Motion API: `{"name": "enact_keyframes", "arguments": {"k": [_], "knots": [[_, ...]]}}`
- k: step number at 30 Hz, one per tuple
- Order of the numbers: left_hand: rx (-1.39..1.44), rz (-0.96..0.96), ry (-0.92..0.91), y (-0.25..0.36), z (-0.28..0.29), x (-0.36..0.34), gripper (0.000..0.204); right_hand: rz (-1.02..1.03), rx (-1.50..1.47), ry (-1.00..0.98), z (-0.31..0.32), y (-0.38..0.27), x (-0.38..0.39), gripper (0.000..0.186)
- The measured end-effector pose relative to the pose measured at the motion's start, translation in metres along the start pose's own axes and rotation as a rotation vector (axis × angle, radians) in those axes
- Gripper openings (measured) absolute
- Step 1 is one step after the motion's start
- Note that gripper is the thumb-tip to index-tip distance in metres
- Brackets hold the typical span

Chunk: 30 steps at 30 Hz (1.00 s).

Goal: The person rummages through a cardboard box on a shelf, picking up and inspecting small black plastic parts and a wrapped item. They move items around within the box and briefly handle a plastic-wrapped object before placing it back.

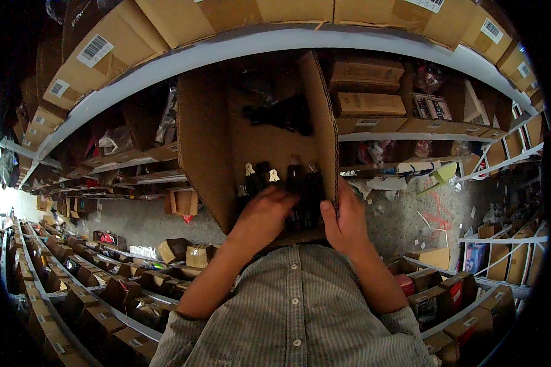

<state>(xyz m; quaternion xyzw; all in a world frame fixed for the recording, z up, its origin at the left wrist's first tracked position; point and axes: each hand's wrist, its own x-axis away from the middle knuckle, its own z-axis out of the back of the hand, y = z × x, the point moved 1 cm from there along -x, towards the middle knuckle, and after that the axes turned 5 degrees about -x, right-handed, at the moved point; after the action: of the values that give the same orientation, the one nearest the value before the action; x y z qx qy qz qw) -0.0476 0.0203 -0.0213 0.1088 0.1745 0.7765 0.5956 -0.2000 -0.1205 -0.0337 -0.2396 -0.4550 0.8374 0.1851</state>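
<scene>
An open cardboard box (197,144) sits pulled out in front of me. In its upper part lies a black bundle (278,116); at the near end are several slim black items (312,189) topped with pale or metallic-looking tabs (273,176). My left hand (266,211) reaches in among these items, fingers curled and partly hidden, so what they grip is unclear. My right hand (344,223) holds the box's right wall, thumb pointing up along it.
A shelf beam (386,43) with cartons (232,12) crosses above the box. Stocked racks (92,293) line both sides of the concrete aisle floor (128,220), which has paper scraps and loose boxes (172,251) on it.
</scene>
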Motion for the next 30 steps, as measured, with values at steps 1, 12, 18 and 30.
{"name": "enact_keyframes", "arguments": {"k": [1,12,18,30], "knots": [[0.02,0.01,-0.01,0.001,0.001,0.0,0.037,0.0,0.0,0.003,0.0,0.0,0.001,0.064],[0.033,0.085,-0.04,0.001,0.009,0.001,0.033,0.002,-0.014,-0.011,0.0,0.005,0.001,0.064],[-0.072,-0.043,0.019,-0.004,0.001,0.003,0.028,-0.015,-0.018,0.012,0.001,-0.003,-0.001,0.063],[-0.212,0.307,0.233,0.003,0.032,-0.096,0.036,-0.104,-0.012,-0.026,0.002,-0.006,0.001,0.062]]}}
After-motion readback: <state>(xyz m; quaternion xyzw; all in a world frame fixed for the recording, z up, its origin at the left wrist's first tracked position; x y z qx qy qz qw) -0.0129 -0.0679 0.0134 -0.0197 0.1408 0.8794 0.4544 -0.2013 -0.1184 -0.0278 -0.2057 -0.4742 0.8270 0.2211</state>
